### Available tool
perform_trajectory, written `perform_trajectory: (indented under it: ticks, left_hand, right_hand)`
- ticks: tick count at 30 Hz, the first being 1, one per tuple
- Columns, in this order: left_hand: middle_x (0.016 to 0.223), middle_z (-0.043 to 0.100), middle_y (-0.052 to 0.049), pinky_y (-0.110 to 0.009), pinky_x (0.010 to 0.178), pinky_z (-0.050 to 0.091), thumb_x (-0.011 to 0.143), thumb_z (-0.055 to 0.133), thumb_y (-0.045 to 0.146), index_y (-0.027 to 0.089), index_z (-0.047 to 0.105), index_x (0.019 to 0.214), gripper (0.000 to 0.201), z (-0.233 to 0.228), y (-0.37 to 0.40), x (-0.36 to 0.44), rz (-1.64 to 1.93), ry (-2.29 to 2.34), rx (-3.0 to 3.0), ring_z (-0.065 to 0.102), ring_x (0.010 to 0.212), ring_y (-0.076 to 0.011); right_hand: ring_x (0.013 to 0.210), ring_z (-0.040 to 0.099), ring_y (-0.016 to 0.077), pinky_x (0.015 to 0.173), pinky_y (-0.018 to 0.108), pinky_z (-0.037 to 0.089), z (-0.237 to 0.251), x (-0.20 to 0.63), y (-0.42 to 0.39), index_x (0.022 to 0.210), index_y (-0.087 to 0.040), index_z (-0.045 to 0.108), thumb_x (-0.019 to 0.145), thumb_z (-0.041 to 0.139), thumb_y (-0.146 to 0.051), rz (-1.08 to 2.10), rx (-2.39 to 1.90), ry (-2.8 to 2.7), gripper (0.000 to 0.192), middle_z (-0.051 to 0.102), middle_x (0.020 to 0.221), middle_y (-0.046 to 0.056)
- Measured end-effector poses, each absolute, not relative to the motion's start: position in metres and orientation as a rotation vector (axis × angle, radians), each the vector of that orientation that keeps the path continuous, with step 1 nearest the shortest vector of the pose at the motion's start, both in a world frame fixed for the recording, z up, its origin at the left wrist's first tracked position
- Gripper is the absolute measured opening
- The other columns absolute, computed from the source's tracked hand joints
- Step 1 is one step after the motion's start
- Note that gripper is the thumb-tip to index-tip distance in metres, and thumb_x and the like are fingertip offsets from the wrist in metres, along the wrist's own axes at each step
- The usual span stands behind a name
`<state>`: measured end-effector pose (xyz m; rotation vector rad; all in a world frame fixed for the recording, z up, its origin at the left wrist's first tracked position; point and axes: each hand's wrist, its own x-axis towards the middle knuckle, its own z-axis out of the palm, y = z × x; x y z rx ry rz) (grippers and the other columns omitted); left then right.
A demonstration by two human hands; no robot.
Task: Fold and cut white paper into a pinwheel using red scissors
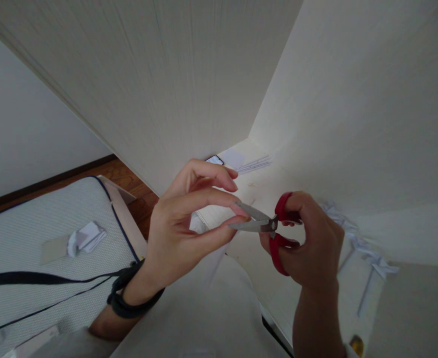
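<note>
In my right hand (pixel 308 238) is a pair of scissors (pixel 262 223) with red handles; my thumb and fingers are through the loops. The two metal blades are parted and point left, at the fingertips of my left hand (pixel 189 219). Thumb and index finger of that hand are pinched together between the blade tips, the other fingers curled loosely above. What they pinch is too small to make out. A faint pale strip (pixel 217 261) hangs below the left fingers, blurred, and I cannot tell whether they hold it.
Behind my hands, a phone (pixel 215 159) and thin paper strips (pixel 255 164) lie on the white tabletop (pixel 241 248). Folded white paper pieces on sticks (pixel 372 258) lie along the wall at right. Left, a mattress (pixel 47 209) bears folded papers (pixel 88 236); a black strap (pixel 47 278) crosses it.
</note>
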<state>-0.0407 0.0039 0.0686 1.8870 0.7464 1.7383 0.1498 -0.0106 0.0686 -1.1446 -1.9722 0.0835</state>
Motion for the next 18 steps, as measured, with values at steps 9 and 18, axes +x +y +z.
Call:
perform_trajectory:
  ticks: [9,18]
  left_hand:
    - [0.092,0.061,-0.007,-0.038,0.09,0.058,0.08,0.072,0.014,0.021,0.073,0.085,0.009,0.0673,0.0044,-0.0417,1.749,0.737,1.902,0.063,0.097,-0.0214]
    - [0.093,0.062,-0.004,-0.042,0.087,0.058,0.083,0.07,0.022,0.026,0.071,0.085,0.005,0.0679,0.0026,-0.0405,1.751,0.798,1.893,0.063,0.097,-0.0227]
  right_hand:
    - [0.059,0.051,0.0153,0.05,0.028,0.045,0.0683,0.1506,-0.0119,0.083,-0.025,0.043,0.062,0.062,-0.012,0.045,-1.166,-1.989,0.031,0.056,0.071,-0.002]
    - [0.061,0.052,0.0182,0.05,0.031,0.046,0.0697,0.1484,-0.0131,0.084,-0.026,0.043,0.062,0.06,-0.009,0.063,-1.162,-1.982,0.033,0.056,0.072,0.0]
